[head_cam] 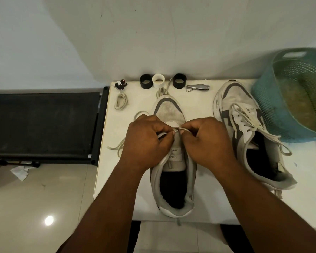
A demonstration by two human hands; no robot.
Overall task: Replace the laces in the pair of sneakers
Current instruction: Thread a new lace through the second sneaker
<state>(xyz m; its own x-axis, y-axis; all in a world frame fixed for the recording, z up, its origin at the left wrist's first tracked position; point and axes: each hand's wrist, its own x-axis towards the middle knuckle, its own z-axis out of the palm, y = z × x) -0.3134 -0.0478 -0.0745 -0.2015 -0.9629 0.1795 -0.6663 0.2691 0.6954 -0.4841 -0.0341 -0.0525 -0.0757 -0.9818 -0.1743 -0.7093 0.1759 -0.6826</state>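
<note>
At frame centre, on the white bench, the left hand and right hand each pinch a flat off-white lace across the grey-and-white sneaker; the laced second sneaker lies right.

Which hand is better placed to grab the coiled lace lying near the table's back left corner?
Left. The left hand sits nearer the coiled lace; the right hand would cross over the sneaker.
</note>
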